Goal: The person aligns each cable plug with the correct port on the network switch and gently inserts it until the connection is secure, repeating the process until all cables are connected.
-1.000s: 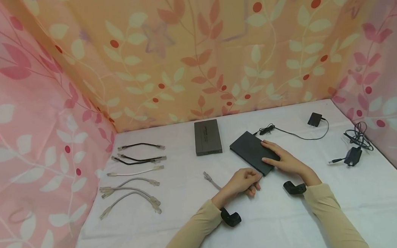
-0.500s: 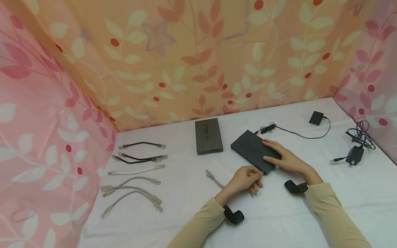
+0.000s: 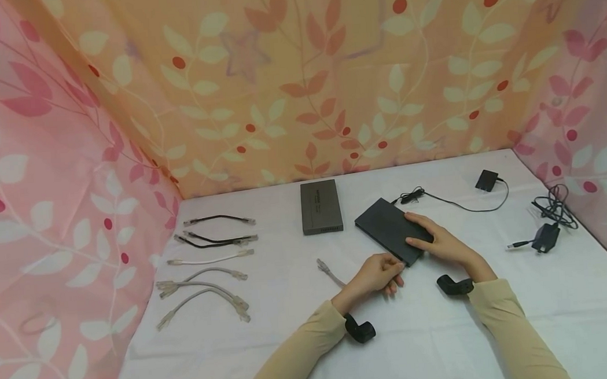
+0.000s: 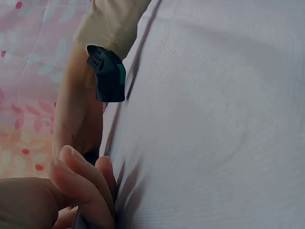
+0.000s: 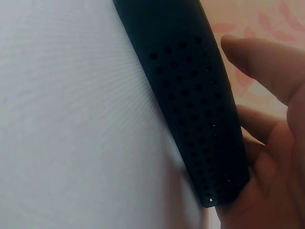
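In the head view a flat black network switch lies at an angle on the table. My left hand pinches at its near edge with thumb and forefinger. A grey network cable runs from under that wrist, its free plug pointing left; the end at the fingers is hidden. My right hand holds the switch's right end, thumb on top. The right wrist view shows the perforated side of the switch beside that hand. In the left wrist view, curled left fingers hide what they pinch.
A grey network switch stands behind. Several short cables lie in rows at the left. A black power adapter has its lead running to the black switch; another adapter with coiled cord lies at right. Patterned curtains border the table.
Both hands keep their places at the black switch. The whole scene has shifted slightly to the right in the head view; no object has visibly been moved.
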